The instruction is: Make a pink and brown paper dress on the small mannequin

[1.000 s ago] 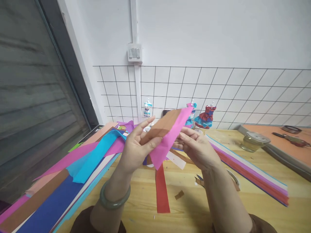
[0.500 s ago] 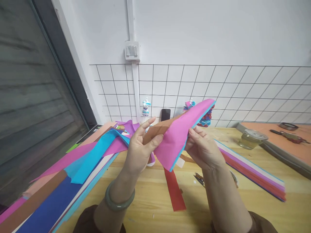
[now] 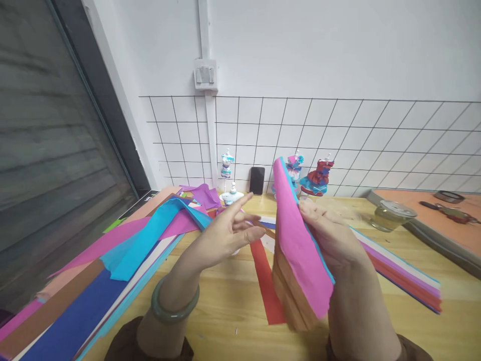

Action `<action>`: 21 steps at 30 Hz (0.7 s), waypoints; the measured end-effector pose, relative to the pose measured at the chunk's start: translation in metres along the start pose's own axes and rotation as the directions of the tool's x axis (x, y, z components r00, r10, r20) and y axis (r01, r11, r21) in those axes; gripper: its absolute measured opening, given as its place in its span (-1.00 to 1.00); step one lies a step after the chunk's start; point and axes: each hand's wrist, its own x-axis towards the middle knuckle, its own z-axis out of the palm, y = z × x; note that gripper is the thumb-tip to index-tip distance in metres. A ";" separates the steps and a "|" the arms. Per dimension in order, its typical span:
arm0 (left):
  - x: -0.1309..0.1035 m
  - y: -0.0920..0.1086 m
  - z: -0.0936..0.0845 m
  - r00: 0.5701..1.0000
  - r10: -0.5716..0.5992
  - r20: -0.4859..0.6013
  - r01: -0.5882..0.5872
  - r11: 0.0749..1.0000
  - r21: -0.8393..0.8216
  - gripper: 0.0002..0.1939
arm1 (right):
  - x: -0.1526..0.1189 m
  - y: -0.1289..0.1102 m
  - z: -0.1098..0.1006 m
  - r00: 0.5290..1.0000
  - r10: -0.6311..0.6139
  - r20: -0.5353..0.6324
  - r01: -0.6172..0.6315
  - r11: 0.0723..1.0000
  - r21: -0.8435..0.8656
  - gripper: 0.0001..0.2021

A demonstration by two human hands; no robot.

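Pink paper (image 3: 296, 240) with a blue edge and brown folded layers (image 3: 291, 291) beneath it hangs upright at centre right. My right hand (image 3: 330, 235) pinches its blue-edged right side near the upper part. My left hand (image 3: 229, 233), with a green bangle on its wrist, is apart from the paper, to its left. Its fingers are spread and nothing is in them. Below and between my hands, a red paper strip (image 3: 267, 286) lies on the wooden table (image 3: 218, 311).
Long coloured strips (image 3: 86, 311) cover the left side; another bundle (image 3: 402, 273) lies right. Small dressed figures (image 3: 318, 178) and a phone (image 3: 257, 180) stand at the back. A tape roll (image 3: 393, 215) sits beside an orange mat (image 3: 432, 200) holding scissors (image 3: 447, 210).
My left hand has let go of the paper and moved slightly left. The paper has turned from slanting to upright, showing more brown layers below. My right hand has moved slightly right.
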 end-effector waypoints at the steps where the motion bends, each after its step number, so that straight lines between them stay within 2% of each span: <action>1: 0.000 0.001 -0.001 0.995 0.076 -0.061 -0.076 0.997 0.011 -0.22 | -0.002 0.000 0.000 0.997 0.050 0.054 -0.048 0.998 -0.040 -0.68; 4: -0.001 0.006 -0.006 0.933 0.302 -0.198 -0.297 0.953 0.054 -0.24 | -0.008 -0.004 0.003 0.971 0.170 0.168 -0.144 0.977 -0.159 -0.66; 6: -0.003 0.009 -0.012 0.902 0.379 -0.207 -0.376 0.925 0.054 -0.26 | -0.011 -0.006 0.006 0.957 0.209 0.203 -0.166 0.964 -0.210 -0.70; 7: -0.005 0.010 -0.016 0.901 0.392 -0.188 -0.390 0.920 0.050 -0.26 | -0.011 -0.006 0.007 0.948 0.222 0.227 -0.171 0.959 -0.225 -0.70; 9: -0.008 0.012 -0.023 0.919 0.376 -0.116 -0.373 0.927 0.049 -0.27 | -0.010 -0.006 0.009 0.928 0.240 0.284 -0.173 0.955 -0.240 -0.67; 13: -0.013 0.014 -0.030 0.979 0.204 0.025 -0.205 0.975 0.081 -0.27 | -0.005 -0.001 0.007 0.881 0.273 0.387 -0.191 0.953 -0.236 -0.65; 16: -0.016 0.015 -0.028 0.992 0.124 0.021 -0.126 0.986 0.114 -0.27 | -0.003 0.002 0.005 0.874 0.285 0.393 -0.201 0.950 -0.240 -0.66; 21: -0.016 0.016 -0.024 0.989 0.146 -0.001 -0.144 0.981 0.132 -0.31 | 0.000 0.004 0.006 0.882 0.325 0.341 -0.255 0.938 -0.236 -0.69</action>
